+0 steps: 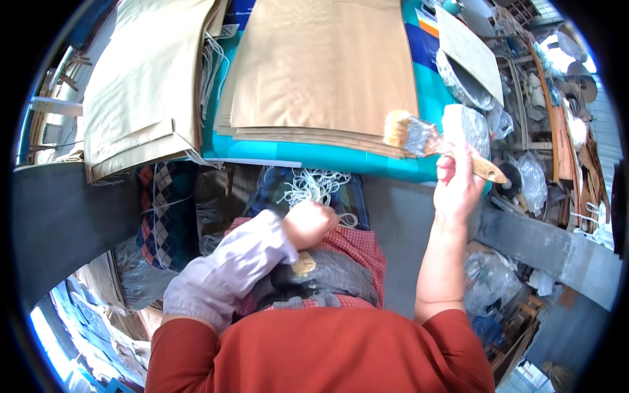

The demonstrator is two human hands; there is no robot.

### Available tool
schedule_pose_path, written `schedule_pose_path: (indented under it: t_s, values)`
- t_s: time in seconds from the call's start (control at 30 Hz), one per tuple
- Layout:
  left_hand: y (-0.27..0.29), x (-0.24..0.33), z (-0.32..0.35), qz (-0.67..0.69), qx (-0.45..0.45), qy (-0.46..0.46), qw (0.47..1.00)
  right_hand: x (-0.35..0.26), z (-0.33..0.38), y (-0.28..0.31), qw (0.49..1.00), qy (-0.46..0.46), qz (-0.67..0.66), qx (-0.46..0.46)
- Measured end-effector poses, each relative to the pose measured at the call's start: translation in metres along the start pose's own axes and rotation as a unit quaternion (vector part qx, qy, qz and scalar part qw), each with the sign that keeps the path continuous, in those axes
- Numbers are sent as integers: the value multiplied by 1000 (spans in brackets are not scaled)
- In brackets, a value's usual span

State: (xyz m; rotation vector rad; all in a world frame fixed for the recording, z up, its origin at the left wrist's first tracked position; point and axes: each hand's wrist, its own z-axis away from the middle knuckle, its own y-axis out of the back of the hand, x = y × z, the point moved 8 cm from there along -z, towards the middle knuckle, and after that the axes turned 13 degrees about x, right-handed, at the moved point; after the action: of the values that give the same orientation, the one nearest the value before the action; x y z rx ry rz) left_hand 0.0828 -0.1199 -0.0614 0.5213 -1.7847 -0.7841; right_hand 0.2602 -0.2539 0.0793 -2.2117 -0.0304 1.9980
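The right hand point(457, 187) holds a wide paintbrush point(432, 143) by its wooden handle — its grip tight, bristles over the edge of the stacked brown paper sheets point(321, 72) on the teal surface point(327, 157). The left hand point(308, 223) is fisted in the lap beside a tangle of white string point(316, 185) — whether its grip holds any, I cannot tell.

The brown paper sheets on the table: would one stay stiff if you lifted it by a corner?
Probably not. The paper sheets look thin and large, so one would likely droop. Stacked flat, they would probably slide easily off one another.
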Motion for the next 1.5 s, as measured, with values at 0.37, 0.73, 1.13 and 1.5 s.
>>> schedule_pose_path:
  t_s: [0.37,0.73,1.13,1.5]
  values:
    - [165,-43,11,-322,216,154,909,27,48,-185,952,168,37,-254]
    - [151,-79,-15,-322,162,172,917,63,-33,-116,871,229,401,-169]
    - [144,-82,-21,-362,105,213,902,47,-61,-93,899,155,386,-141]
    - [138,-84,-23,-379,92,213,896,67,-75,-53,868,176,456,-89]
